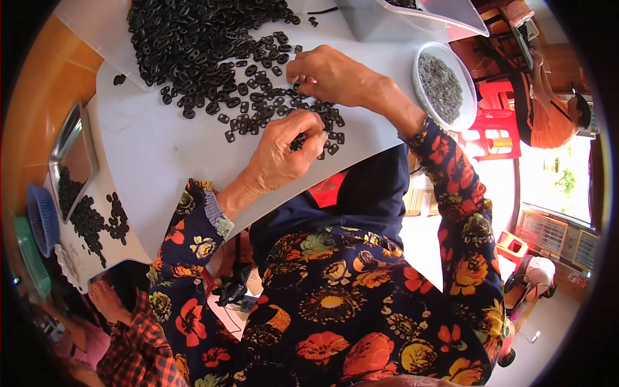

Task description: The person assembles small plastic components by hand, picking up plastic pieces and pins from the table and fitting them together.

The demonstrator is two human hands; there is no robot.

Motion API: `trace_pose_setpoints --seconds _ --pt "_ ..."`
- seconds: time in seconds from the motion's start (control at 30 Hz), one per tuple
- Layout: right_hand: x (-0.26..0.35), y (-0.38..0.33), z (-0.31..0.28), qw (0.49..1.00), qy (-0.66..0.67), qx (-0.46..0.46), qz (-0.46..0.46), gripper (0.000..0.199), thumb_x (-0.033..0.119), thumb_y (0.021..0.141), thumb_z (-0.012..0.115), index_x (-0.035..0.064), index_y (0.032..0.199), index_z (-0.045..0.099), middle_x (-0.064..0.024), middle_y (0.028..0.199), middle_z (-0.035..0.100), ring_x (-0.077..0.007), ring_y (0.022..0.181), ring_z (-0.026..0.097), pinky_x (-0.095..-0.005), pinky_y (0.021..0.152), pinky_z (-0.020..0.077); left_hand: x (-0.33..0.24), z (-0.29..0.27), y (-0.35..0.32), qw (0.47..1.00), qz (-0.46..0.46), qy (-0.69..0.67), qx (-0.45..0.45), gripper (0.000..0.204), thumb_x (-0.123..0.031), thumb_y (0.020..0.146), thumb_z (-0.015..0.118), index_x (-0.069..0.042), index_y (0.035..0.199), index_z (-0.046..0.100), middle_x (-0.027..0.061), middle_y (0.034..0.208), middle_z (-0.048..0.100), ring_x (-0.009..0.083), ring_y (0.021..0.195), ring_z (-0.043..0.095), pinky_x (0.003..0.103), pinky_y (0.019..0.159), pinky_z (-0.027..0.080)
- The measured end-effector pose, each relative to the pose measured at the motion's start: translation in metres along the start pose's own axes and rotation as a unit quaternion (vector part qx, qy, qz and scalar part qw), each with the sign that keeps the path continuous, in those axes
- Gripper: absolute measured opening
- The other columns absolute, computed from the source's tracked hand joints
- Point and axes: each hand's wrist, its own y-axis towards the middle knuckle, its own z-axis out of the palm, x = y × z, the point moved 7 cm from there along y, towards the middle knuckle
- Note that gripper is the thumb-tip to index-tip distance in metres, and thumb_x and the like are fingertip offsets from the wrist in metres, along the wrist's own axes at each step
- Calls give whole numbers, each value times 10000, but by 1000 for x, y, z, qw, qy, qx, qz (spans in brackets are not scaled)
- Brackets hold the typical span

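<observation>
A large heap of small black oval parts with two holes, apparently plastic [193, 51], covers the far left of the pale table [155, 148]. Looser black parts [258, 103] spread from it toward my hands. My left hand [280, 151] is closed, thumb and fingertips together, over the near edge of this scatter. Something black shows inside its curl, but I cannot tell whether it is held. Just beyond, my right hand [338, 77] reaches in from the right with its fingers curled down among the parts. Its fingertips are partly hidden, and what they hold cannot be made out.
A white bowl [470, 103] of small shiny clear or metallic pieces stands at the right table edge. Behind it is a translucent bin [380, 29]. At left are a metal tray [90, 148], a blue basket [42, 219] and a co-worker's hand [106, 300].
</observation>
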Motion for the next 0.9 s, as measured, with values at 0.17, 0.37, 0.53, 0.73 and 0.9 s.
trace_pose_setpoints --seconds 0.17,0.37,0.53,0.73,0.9 --pt "2 8 8 998 -46 16 28 121 -11 716 569 -4 832 599 -157 775 621 -341 771 610 -421 674 479 4 0 1 1000 0 19 -16 116 -86 831 553 16 801 505 82 823 598 90 603 475 246 576 424" --pt "-1 10 8 998 -47 7 45 151 5 686 598 -9 836 608 -140 740 638 -335 743 620 -407 662 488 9 -1 1 998 -37 -7 -44 55 -18 816 566 20 831 530 42 722 554 93 624 510 252 578 441" --pt "-9 1 7 998 -7 -14 65 245 55 676 661 -10 910 635 -125 737 658 -272 707 648 -349 669 518 15 -12 3 994 -68 3 -84 69 -33 865 535 15 815 531 2 700 541 54 623 487 216 583 430" --pt "-21 -28 -4 911 354 -133 166 148 31 812 647 -19 951 634 -40 773 644 -95 724 625 -243 663 513 21 -25 8 988 -72 -21 -134 200 -182 938 508 -10 860 573 14 772 597 65 686 534 204 647 421" --pt "-8 -35 9 864 448 -199 118 130 -15 826 615 -25 955 623 -30 791 661 -62 715 613 -223 650 501 15 -35 13 988 -40 -12 -149 140 -135 934 517 3 912 519 28 770 577 82 689 561 217 637 459"
